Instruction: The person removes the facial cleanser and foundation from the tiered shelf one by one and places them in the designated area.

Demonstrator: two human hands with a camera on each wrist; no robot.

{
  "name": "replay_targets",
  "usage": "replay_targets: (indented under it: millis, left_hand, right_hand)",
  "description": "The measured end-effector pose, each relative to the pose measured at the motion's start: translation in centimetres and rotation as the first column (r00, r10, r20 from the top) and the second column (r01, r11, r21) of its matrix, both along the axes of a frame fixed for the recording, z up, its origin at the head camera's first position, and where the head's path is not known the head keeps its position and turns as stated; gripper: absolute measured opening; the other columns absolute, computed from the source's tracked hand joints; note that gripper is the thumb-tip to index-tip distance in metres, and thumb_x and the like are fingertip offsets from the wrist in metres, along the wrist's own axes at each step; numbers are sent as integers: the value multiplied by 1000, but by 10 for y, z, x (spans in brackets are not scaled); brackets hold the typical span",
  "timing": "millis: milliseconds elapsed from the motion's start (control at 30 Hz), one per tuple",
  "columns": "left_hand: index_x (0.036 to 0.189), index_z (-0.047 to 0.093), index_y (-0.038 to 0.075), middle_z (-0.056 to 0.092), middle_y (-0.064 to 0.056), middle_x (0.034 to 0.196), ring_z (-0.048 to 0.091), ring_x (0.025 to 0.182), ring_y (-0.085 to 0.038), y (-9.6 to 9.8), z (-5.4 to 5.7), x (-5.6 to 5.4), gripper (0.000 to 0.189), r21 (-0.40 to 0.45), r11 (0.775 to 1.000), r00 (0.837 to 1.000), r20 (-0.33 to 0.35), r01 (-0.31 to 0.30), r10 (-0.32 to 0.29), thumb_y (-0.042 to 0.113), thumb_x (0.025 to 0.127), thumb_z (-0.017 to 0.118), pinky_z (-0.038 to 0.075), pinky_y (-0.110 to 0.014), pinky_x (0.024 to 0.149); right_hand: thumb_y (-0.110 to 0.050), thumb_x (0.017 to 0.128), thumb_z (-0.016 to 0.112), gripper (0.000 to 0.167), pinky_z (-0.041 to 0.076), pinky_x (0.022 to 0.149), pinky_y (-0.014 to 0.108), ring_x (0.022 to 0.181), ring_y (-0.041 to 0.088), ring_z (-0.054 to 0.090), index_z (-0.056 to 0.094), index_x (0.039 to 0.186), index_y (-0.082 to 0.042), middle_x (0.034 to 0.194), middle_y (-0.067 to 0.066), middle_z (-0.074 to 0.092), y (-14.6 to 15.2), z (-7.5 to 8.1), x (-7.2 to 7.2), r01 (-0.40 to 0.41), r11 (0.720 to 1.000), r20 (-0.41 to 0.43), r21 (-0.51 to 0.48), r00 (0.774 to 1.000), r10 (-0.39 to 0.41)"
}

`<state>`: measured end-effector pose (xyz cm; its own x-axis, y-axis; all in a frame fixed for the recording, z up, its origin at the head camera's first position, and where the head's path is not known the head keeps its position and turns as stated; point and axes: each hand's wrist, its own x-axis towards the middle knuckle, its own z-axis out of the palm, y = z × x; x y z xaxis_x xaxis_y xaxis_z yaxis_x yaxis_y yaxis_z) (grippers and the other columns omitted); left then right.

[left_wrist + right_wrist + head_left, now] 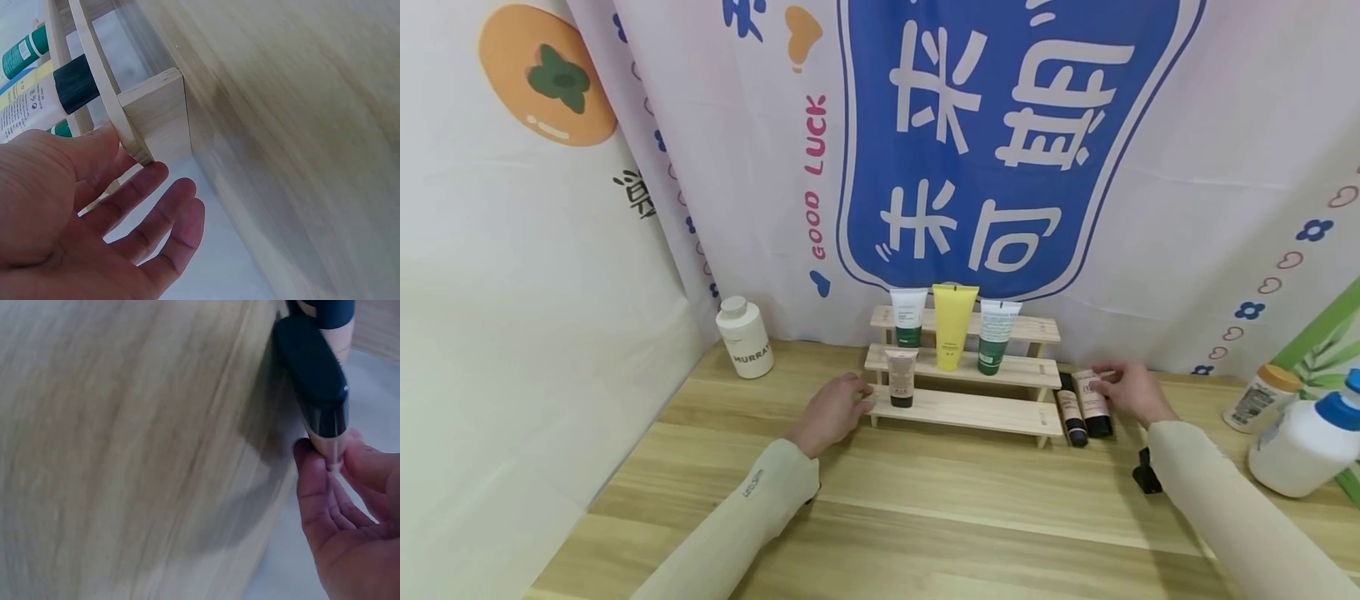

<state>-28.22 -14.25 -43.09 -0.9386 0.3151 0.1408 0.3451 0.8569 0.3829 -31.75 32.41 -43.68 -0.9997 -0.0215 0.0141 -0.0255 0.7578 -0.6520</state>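
Observation:
My left hand (831, 415) is at the left end of a three-tier wooden display stand (970, 412), pinching the lowest tier's edge between thumb and fingers (178, 219). A small pinkish tube with a dark cap (902, 379) stands on that tier. Behind it, a white-and-green tube (909, 317), a yellow tube (952, 329) and another white-and-green tube (997, 337) stand higher up. To the stand's right, my right hand (1131, 390) pinches a beige tube with a black cap (1093, 404). A slimmer beige tube with a black cap (1072, 410) lies beside it.
A white bottle (745, 337) stands left of the display stand. At the right are a white jar with an orange lid (1261, 398) and a white bottle with a blue cap (1303, 450). A small black object (1146, 473) is by the right sleeve. Printed cloth hangs behind.

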Motion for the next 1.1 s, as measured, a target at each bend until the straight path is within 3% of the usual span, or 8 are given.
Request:
replay_targets:
  millis: [333,600,800,1000,1100]
  left_hand:
    - [110,67,5,61,-6,102,58,97,-24,1,2,1,23,4,1000,1000,5,-7,7,17,90,66,47,-39,87]
    - [110,67,5,61,-6,104,58,97,-24,2,3,1,23,7,1000,1000,17,-17,17,17,91,66,47,-39,87]
    - [109,67,5,61,-6,103,58,96,-24,1,1,1,22,12,1000,1000,14,-17,16,17,91,66,48,-39,86]
    - [108,67,5,62,-7,103,58,96,-24,1,0,1,21,22,1000,1000,14,-22,21,16,90,66,48,-39,85]
    - [108,67,6,61,-6,103,58,96,-23,1,0,1,21,24,999,999,16,-29,29,16,90,66,48,-38,86]
  right_hand:
    - [-9,93,60,32,53,61,34,74,22,61,57,116,13,95,23,64,2,1,6,3,999,67,-48,998,1]
    - [-17,94,60,39,52,63,31,77,22,61,55,120,11,100,24,62,0,0,6,15,1000,86,-16,996,-13]
    - [-21,95,59,46,51,69,37,80,26,63,50,124,13,105,28,60,1,6,9,-21,1000,97,9,995,20]
    - [-14,92,63,47,55,65,37,72,21,64,45,124,15,96,22,63,2,4,10,-56,997,189,-53,980,65]
    - [-9,91,63,45,55,62,36,69,19,63,44,124,16,93,20,63,2,1,10,-58,995,195,-84,978,73]
